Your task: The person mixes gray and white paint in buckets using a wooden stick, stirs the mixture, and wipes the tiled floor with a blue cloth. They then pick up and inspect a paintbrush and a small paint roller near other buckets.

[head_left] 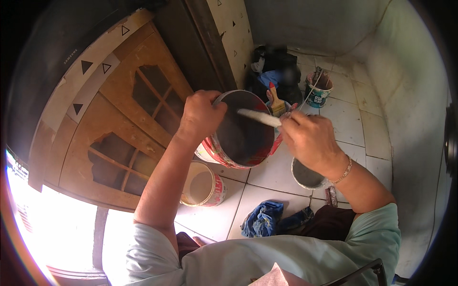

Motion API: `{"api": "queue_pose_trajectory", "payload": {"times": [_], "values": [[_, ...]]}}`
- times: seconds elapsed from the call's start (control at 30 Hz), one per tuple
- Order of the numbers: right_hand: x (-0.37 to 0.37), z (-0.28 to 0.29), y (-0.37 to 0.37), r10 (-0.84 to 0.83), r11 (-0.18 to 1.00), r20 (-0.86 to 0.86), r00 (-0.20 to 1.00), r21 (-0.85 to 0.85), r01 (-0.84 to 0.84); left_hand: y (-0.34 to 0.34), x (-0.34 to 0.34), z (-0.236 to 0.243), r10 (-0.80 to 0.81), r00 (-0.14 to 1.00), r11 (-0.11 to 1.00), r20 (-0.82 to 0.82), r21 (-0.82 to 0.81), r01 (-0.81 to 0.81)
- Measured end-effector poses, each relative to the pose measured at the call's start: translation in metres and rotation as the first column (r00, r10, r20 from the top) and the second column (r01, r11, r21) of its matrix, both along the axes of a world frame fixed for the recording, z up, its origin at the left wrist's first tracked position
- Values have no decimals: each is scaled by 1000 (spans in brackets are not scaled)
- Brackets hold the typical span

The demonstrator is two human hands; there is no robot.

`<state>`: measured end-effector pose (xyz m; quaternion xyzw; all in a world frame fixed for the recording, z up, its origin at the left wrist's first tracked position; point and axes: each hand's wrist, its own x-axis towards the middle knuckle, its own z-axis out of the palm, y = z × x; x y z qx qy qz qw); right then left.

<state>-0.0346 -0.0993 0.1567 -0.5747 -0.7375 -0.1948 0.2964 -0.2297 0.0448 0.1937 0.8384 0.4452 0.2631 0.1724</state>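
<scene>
Large bucket (244,136) seen at frame centre, mouth facing the camera, dark inside, red and white outside. Its upper-left rim is gripped by the left hand (202,114), fingers clamped over the edge. A whitish stick (261,117) is held in the right hand (307,138), right of centre, fingers closed around one end; the other end is pointed left over the bucket mouth. Contact between stick and inner wall cannot be told.

Paintbrush (276,104) with pale bristles and red tip is seen just beyond the bucket's upper-right rim. Grey container (312,180) is partly covered by the right wrist. Smaller pale tub (219,189) is placed below left of the bucket. Blue cloth (262,218) is crumpled on white floor tiles (267,178), lower centre. Teal pail (317,98) and dark bag (279,59) are located upper right of centre. Left side is filled by wooden panels (114,138) with framed panes.
</scene>
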Motion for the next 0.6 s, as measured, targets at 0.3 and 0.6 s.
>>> {"api": "queue_pose_trajectory", "payload": {"times": [0.3, 0.6], "values": [[6, 6, -8, 14, 985, 4, 1000, -172, -14, 5, 2, -18, 43, 997, 985, -70, -167, -54], [2, -20, -2, -13, 950, 45, 999, -310, 26, -5, 8, -28, -102, 995, 989, -22, -107, 99]]}}
